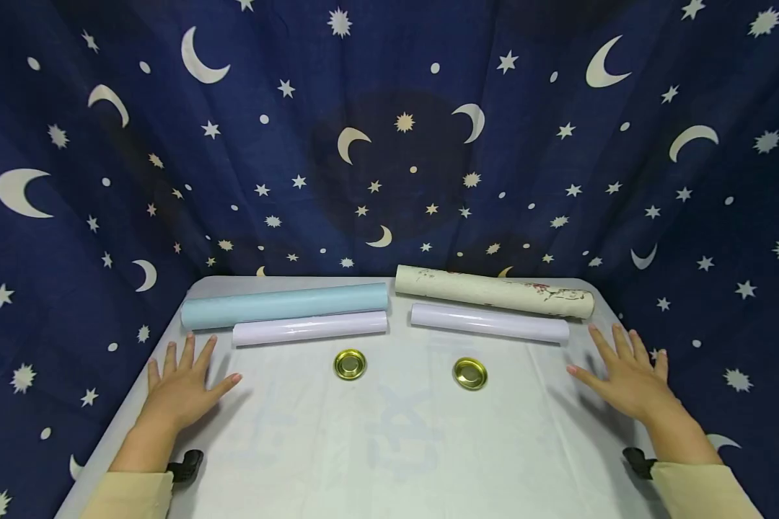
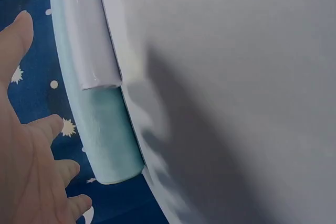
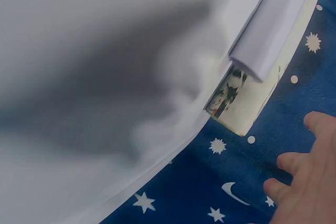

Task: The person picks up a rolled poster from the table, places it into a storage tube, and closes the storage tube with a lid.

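Fingers spread, my left hand (image 1: 180, 389) hovers above the table's left side, its shadow falling on the white cover. Nearest to it are a light blue roll (image 1: 285, 304) and a shorter, glossy white roll (image 1: 309, 328) in front of that. On the right side my right hand (image 1: 632, 378) is held out the same way, holding nothing. Close to its fingertips lie a cream roll with a floral branch print (image 1: 493, 290) and another glossy white roll (image 1: 490, 322). Two small round gold dishes, a left one (image 1: 350, 365) and a right one (image 1: 470, 373), sit between the hands.
A white-covered table (image 1: 389, 432) with rounded far corners spreads under everything. Behind and at both sides hangs a dark blue curtain (image 1: 389, 144) with moons and stars. Dark straps with small black devices (image 1: 187, 467) sit at both wrists.
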{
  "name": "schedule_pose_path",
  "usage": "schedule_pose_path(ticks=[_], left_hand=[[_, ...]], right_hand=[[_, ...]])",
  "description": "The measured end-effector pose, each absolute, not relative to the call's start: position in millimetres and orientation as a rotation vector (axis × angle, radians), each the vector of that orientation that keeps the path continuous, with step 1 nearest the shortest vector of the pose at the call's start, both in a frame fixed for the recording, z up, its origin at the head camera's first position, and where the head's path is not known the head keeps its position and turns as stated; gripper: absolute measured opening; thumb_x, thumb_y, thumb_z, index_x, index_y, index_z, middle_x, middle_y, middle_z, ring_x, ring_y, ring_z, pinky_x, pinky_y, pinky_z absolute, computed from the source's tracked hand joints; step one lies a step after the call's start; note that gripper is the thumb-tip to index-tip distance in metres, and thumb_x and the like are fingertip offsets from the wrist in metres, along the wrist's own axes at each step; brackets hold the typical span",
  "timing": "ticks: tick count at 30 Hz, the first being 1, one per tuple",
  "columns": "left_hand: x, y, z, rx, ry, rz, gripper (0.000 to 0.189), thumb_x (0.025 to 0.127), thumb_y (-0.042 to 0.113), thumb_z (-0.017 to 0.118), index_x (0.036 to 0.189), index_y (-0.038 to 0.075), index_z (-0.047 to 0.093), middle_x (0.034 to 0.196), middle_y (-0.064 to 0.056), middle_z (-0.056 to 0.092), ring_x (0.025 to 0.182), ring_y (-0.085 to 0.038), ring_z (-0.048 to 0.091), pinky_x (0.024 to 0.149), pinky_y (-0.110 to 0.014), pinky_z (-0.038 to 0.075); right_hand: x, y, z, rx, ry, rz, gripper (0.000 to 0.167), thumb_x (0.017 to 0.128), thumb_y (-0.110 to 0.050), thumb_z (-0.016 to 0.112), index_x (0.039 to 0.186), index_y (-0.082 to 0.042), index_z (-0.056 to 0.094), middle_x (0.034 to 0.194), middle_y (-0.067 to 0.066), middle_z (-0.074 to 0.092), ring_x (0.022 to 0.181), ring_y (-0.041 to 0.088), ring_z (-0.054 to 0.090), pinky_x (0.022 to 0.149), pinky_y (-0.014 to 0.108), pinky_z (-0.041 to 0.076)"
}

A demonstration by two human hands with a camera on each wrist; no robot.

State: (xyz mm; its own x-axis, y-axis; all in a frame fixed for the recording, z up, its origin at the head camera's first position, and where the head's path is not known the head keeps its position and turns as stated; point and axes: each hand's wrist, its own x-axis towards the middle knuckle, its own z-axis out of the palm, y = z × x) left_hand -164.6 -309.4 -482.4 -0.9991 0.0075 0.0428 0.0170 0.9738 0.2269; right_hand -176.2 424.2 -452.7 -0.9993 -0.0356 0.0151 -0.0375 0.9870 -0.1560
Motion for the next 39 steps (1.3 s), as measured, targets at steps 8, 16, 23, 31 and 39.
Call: schedule_pose_path(ticks=[8, 16, 23, 31, 39], left_hand=[[-172.2, -298.8, -479.7, -0.029, -3.066, -0.344, 0.101, 0.090, 0.075, 0.047, 0.159, 0.007, 0.020, 0.159, -0.035, 0.008, 0.144, -0.060, -0.003, 0.107, -0.076, -0.011], [-180.7, -288.2, -477.8, -0.066, -3.069, -0.356, 0.099, 0.091, 0.074, 0.046, 0.160, 0.009, 0.018, 0.160, -0.034, 0.008, 0.145, -0.059, 0.000, 0.108, -0.076, -0.011], [-191.3, -278.0, -475.8, -0.113, -3.049, -0.368, 0.098, 0.091, 0.076, 0.043, 0.159, 0.009, 0.023, 0.161, -0.033, 0.009, 0.145, -0.058, 0.001, 0.109, -0.076, -0.006], [-203.2, -269.6, -474.0, -0.148, -3.047, -0.373, 0.097, 0.092, 0.075, 0.042, 0.160, 0.010, 0.019, 0.162, -0.031, 0.007, 0.145, -0.058, 0.001, 0.111, -0.074, -0.006], [-216.6, -259.8, -472.3, -0.210, -3.031, -0.416, 0.093, 0.094, 0.071, 0.046, 0.161, 0.013, 0.017, 0.163, -0.029, 0.007, 0.145, -0.058, 0.003, 0.111, -0.074, -0.003]], right_hand=[[-182.4, 408.8, -450.8, 0.122, -3.084, 0.287, 0.097, 0.094, -0.067, 0.050, 0.162, -0.018, 0.001, 0.161, 0.032, -0.005, 0.145, 0.056, -0.011, 0.101, 0.077, -0.020], [-188.9, 395.4, -448.9, 0.169, -3.067, 0.320, 0.093, 0.096, -0.065, 0.050, 0.162, -0.022, 0.001, 0.162, 0.031, -0.003, 0.145, 0.056, -0.006, 0.102, 0.077, -0.018], [-197.1, 384.4, -446.1, 0.194, -3.085, 0.323, 0.092, 0.096, -0.064, 0.049, 0.163, -0.021, 0.003, 0.162, 0.030, -0.005, 0.146, 0.055, -0.007, 0.102, 0.080, -0.013], [-205.8, 371.0, -444.0, 0.215, -3.098, 0.328, 0.092, 0.096, -0.067, 0.047, 0.162, -0.017, 0.007, 0.163, 0.030, 0.001, 0.147, 0.054, -0.005, 0.103, 0.079, -0.014], [-211.9, 357.4, -441.9, 0.236, -3.122, 0.346, 0.091, 0.096, -0.066, 0.047, 0.163, -0.017, 0.009, 0.163, 0.029, 0.003, 0.146, 0.055, -0.001, 0.104, 0.076, -0.017]])
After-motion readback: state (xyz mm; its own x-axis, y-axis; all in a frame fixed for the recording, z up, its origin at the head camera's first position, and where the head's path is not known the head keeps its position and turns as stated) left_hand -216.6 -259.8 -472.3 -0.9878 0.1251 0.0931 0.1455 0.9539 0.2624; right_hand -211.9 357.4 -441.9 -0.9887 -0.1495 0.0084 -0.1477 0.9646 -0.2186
